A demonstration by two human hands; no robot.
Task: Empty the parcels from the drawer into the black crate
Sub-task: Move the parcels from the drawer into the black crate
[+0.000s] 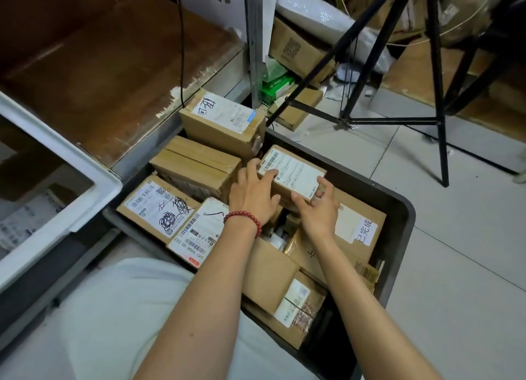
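Note:
The black crate (pixel 398 209) sits on the floor, packed with several cardboard parcels. Both my hands hold one small labelled parcel (pixel 293 170) above the crate's middle. My left hand (pixel 253 194), with a red bead bracelet at the wrist, grips its left end. My right hand (pixel 318 206) grips its near right corner, fingers curled over the white label. Other parcels lie around it: a scribbled-label box (pixel 158 206) at the left, a taped box (pixel 199 163) behind it, a large box (pixel 225 123) at the far end. The white drawer (pixel 65 157) is at the left, with parcels inside.
A brown shelf board (pixel 113 75) runs above the crate's far left. Black tripod legs (pixel 438 117) stand on the tiled floor at the right. More cartons and a green box (pixel 277 86) are stacked behind a metal post.

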